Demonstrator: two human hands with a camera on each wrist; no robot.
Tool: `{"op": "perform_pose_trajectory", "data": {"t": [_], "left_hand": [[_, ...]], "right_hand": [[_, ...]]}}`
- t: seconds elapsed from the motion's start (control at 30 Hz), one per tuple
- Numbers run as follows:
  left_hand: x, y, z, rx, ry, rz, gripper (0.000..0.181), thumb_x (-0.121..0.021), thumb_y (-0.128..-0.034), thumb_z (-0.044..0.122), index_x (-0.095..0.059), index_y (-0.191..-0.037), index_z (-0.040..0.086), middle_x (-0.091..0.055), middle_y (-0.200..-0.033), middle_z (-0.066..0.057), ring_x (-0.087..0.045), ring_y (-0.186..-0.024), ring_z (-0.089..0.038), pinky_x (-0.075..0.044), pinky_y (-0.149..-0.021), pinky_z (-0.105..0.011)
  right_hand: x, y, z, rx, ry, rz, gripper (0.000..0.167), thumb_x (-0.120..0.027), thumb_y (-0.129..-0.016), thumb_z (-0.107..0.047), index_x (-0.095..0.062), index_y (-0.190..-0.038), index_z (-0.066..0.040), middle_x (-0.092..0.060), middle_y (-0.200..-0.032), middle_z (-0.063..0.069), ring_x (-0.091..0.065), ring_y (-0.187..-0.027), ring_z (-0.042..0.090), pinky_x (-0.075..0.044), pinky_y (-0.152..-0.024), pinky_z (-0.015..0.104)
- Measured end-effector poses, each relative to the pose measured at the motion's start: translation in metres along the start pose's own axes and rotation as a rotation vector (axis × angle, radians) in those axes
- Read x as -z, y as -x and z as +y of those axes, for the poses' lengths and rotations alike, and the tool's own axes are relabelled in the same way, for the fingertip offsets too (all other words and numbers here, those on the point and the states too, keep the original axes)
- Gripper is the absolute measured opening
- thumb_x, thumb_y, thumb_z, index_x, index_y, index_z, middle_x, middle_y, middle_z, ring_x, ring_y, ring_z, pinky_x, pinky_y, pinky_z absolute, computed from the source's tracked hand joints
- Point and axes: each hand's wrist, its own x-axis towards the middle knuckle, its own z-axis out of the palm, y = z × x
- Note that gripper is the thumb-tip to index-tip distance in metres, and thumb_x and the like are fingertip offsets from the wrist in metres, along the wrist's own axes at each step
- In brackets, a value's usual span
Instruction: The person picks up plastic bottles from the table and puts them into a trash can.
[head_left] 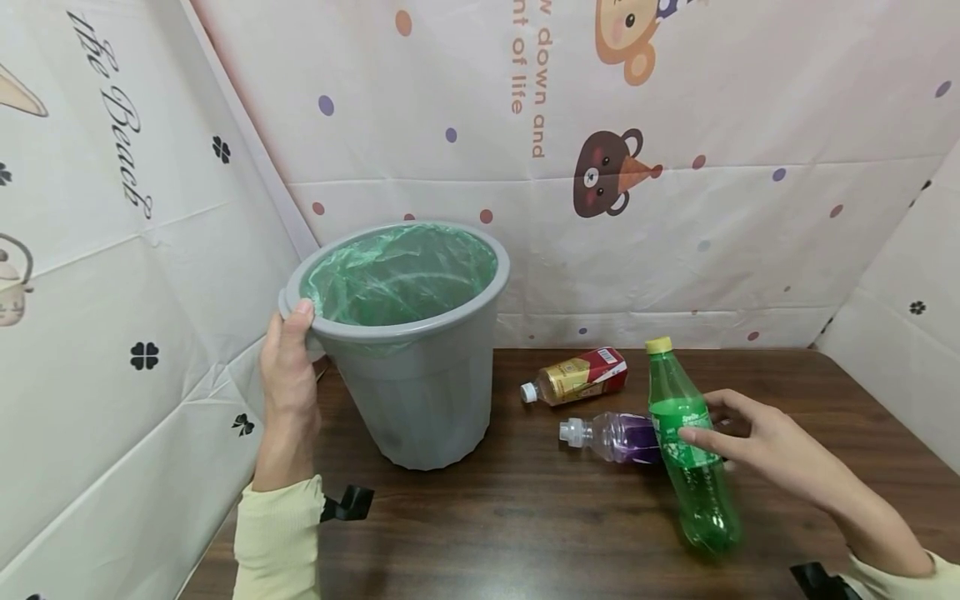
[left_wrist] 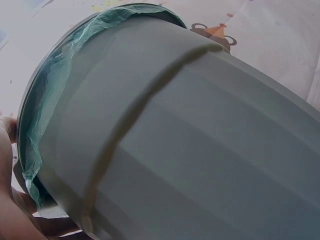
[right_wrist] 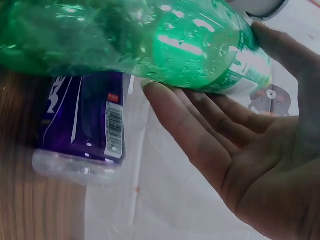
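Head view: we see a brown wood-grain table (head_left: 525,533) with a tall grey plastic bin (head_left: 427,392) standing near its far left corner, lined with a translucent green plastic bag (head_left: 405,287). The left hand (head_left: 288,371) grips the bin at its rim and side handle, thumb on top, which we take as a way to steady it with the mouth facing us. Toward the far edge lies a red-and-gold labelled plastic bottle (head_left: 588,377) with a white cap; nearer us lies a clear plastic bottle with a purple label (head_left: 622,437). Both rest on their sides, caps toward the bin. Right of the table's middle, the right hand (head_left: 765,433) grasps a green plastic bottle with a yellow cap (head_left: 682,429) around its label, cap up and slightly tilted, probably because the middle gives a balanced hold. We cannot tell whether its blurred base touches the table.

Left wrist view: we find the bin's ribbed wall filling most of the frame, the bag's edge folded over the rim, likely to keep it from slipping in. Fingers curl below the rim.

Right wrist view: we see thumb and fingers on opposite sides of the green bottle, the purple-labelled one beyond it.
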Motion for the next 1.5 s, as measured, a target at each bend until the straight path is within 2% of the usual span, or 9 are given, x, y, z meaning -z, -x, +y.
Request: {"op": "perform_pose_trajectory", "data": {"t": [0.13, 0.27, 0.47, 0.6, 0.83, 0.93, 1.1, 1.3, 1.5], "left_hand": [[0.000, 0.000, 0.000, 0.000, 0.004, -0.005, 0.057, -0.058, -0.1039, 0.033, -0.053, -0.154, 0.007, -0.053, -0.154, -0.013, -0.043, -0.141, -0.022, -0.025, -0.118, -0.032], [0.001, 0.000, 0.000, 0.002, 0.001, -0.006, 0.057, -0.058, -0.1038, 0.034, -0.053, -0.154, 0.007, -0.052, -0.153, -0.013, -0.043, -0.140, -0.022, -0.025, -0.118, -0.033], [0.001, 0.001, 0.000, 0.004, -0.008, -0.004, 0.057, -0.058, -0.1039, 0.034, -0.053, -0.154, 0.008, -0.053, -0.153, -0.012, -0.043, -0.140, -0.023, -0.026, -0.118, -0.034], [0.002, 0.001, 0.000, 0.008, -0.009, 0.000, 0.057, -0.058, -0.1040, 0.034, -0.054, -0.154, 0.008, -0.053, -0.152, -0.012, -0.044, -0.139, -0.023, -0.027, -0.117, -0.034], [0.002, 0.001, 0.001, 0.021, -0.008, 0.009, 0.056, -0.058, -0.1035, 0.035, -0.055, -0.152, 0.008, -0.055, -0.149, -0.011, -0.044, -0.137, -0.023, -0.027, -0.116, -0.038], [0.002, 0.001, 0.001, 0.019, -0.010, 0.006, 0.056, -0.058, -0.1037, 0.035, -0.055, -0.153, 0.008, -0.054, -0.150, -0.011, -0.044, -0.137, -0.022, -0.027, -0.117, -0.038], [0.001, 0.001, 0.001, 0.020, -0.015, 0.002, 0.057, -0.058, -0.1037, 0.035, -0.054, -0.153, 0.008, -0.053, -0.152, -0.012, -0.043, -0.139, -0.022, -0.027, -0.117, -0.037], [0.001, 0.001, 0.001, 0.025, -0.026, 0.008, 0.056, -0.058, -0.1036, 0.036, -0.054, -0.152, 0.008, -0.055, -0.149, -0.011, -0.045, -0.136, -0.023, -0.029, -0.116, -0.038], [0.000, 0.001, 0.001, 0.020, -0.027, 0.006, 0.057, -0.058, -0.1035, 0.036, -0.054, -0.153, 0.009, -0.054, -0.150, -0.011, -0.044, -0.138, -0.022, -0.027, -0.117, -0.036]], "right_hand": [[0.000, -0.002, -0.003, -0.027, -0.032, 0.008, 0.067, -0.066, -0.106, -0.045, -0.045, -0.150, 0.001, -0.065, -0.127, 0.020, -0.071, -0.095, 0.023, -0.062, -0.071, 0.041], [0.002, -0.005, -0.006, -0.065, -0.054, 0.000, 0.075, -0.064, -0.106, -0.048, -0.038, -0.155, 0.002, -0.066, -0.129, 0.023, -0.075, -0.088, 0.023, -0.061, -0.077, 0.048], [0.000, -0.008, -0.012, -0.082, -0.094, 0.025, 0.077, -0.065, -0.105, -0.051, -0.037, -0.155, 0.000, -0.066, -0.130, 0.025, -0.077, -0.087, 0.026, -0.060, -0.080, 0.052], [-0.001, -0.010, -0.017, -0.055, -0.123, 0.050, 0.072, -0.065, -0.106, -0.047, -0.038, -0.153, 0.000, -0.067, -0.127, 0.023, -0.077, -0.087, 0.027, -0.060, -0.080, 0.049], [-0.004, -0.016, -0.028, -0.033, -0.182, 0.065, 0.069, -0.063, -0.108, -0.045, -0.036, -0.155, -0.003, -0.064, -0.132, 0.025, -0.077, -0.089, 0.028, -0.060, -0.080, 0.049], [-0.006, -0.019, -0.033, -0.014, -0.197, 0.073, 0.067, -0.062, -0.108, -0.044, -0.038, -0.154, -0.002, -0.063, -0.133, 0.025, -0.077, -0.088, 0.028, -0.060, -0.083, 0.047], [-0.007, -0.023, -0.041, 0.018, -0.249, 0.086, 0.066, -0.062, -0.108, -0.043, -0.039, -0.153, 0.000, -0.056, -0.139, 0.028, -0.076, -0.090, 0.030, -0.062, -0.080, 0.046], [-0.008, -0.026, -0.047, 0.048, -0.262, 0.105, 0.062, -0.062, -0.109, -0.041, -0.042, -0.150, 0.000, -0.057, -0.136, 0.025, -0.071, -0.100, 0.025, -0.062, -0.077, 0.043], [-0.011, -0.027, -0.052, 0.070, -0.292, 0.112, 0.062, -0.062, -0.109, -0.041, -0.042, -0.151, 0.000, -0.056, -0.137, 0.025, -0.070, -0.101, 0.022, -0.063, -0.078, 0.045]]}}
